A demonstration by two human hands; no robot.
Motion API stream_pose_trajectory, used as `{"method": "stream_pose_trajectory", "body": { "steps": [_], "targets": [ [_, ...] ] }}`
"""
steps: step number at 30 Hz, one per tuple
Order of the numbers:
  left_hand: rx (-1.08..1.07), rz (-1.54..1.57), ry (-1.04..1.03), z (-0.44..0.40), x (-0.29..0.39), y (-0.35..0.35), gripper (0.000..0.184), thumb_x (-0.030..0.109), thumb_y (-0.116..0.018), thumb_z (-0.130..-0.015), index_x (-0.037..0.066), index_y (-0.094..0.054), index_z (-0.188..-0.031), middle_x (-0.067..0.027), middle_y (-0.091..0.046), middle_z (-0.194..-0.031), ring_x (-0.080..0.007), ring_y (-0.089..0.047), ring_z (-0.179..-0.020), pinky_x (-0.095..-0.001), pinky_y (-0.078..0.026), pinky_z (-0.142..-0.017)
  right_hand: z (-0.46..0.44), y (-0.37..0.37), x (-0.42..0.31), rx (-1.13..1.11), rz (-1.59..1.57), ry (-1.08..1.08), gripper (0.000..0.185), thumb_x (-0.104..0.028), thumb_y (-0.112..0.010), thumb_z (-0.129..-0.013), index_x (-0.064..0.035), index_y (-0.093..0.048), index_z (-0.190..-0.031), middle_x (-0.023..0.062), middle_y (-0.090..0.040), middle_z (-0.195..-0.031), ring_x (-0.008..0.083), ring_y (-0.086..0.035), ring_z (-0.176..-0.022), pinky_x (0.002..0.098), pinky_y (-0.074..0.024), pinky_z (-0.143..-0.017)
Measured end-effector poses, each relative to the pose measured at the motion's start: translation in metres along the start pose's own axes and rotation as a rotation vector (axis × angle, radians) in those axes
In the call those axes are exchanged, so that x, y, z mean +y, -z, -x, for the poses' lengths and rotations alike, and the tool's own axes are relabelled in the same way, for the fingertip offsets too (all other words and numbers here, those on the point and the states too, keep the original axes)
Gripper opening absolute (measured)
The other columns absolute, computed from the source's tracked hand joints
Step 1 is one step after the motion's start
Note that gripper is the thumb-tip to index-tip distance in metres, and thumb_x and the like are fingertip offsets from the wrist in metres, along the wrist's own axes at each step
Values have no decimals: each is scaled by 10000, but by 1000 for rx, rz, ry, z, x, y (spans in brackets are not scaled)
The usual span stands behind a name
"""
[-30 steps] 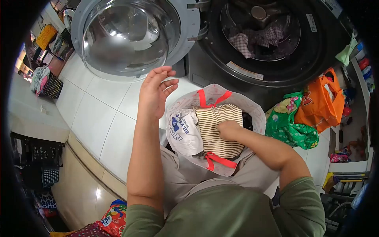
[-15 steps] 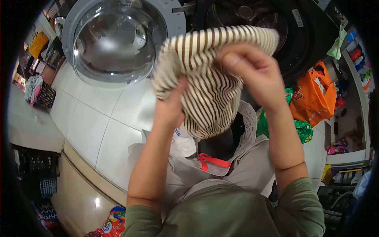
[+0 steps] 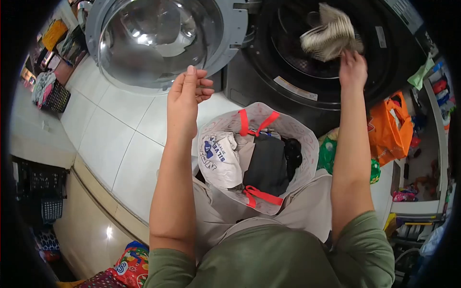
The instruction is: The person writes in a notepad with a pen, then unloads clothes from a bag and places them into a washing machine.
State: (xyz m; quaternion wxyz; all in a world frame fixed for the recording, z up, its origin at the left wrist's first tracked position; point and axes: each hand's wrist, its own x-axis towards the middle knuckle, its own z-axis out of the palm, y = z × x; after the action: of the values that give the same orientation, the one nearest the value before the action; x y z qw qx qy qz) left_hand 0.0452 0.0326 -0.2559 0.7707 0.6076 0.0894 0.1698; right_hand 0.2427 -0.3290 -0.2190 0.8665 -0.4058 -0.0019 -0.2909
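Note:
My right hand [image 3: 353, 71] reaches to the mouth of the dark washing machine, its fingers at the lower edge of a brown-and-cream striped cloth [image 3: 329, 37]. The cloth is bunched and slightly blurred in front of the drum opening. Raised over the white floor, my left hand [image 3: 185, 98] is empty with its fingers loosely apart. Between my legs stands a white bag [image 3: 307, 139] with red handles. It holds a white printed cloth [image 3: 222, 161], a folded dark grey cloth [image 3: 266, 163] and a black item [image 3: 293, 153].
The round machine door [image 3: 230, 29] stands swung out to the left. An orange bag [image 3: 391, 129] and a green bag [image 3: 327, 151] sit to the right of the white bag. A dark basket of clothes [image 3: 57, 97] is at the far left, with shelves at the right.
The striped cloth was lifted out of the white bag by both hands, then moved up to the drum opening by my right hand. My left hand let go, and the dark grey cloth shows.

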Motion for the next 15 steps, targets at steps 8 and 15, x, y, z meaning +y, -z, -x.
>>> {"method": "stream_pose_trajectory", "body": {
  "steps": [8, 15],
  "targets": [
    [-3, 39, 10, -5, -8, 4, 379, 359, -502, -993, -3, -604, -1040, -85, -629, -888, -154, -597, -760, -290, -494, -729, 277, 40, 124, -1472, 1676, -552, 538, -536, -592, -872, -9, -693, -834, 192, -694, -923, 302, -682, -891, 446, -524, -789],
    [-103, -111, 41, -1, -4, 15, 398, 380, -485, -1000, 10, -617, -1060, -92, -643, -945, -150, -607, -799, -290, -492, -766, 317, 29, 100, -1510, 1447, -517, 365, -424, -613, -858, -67, -677, -897, 191, -680, -858, 370, -657, -843, 464, -505, -747]
  ]
}}
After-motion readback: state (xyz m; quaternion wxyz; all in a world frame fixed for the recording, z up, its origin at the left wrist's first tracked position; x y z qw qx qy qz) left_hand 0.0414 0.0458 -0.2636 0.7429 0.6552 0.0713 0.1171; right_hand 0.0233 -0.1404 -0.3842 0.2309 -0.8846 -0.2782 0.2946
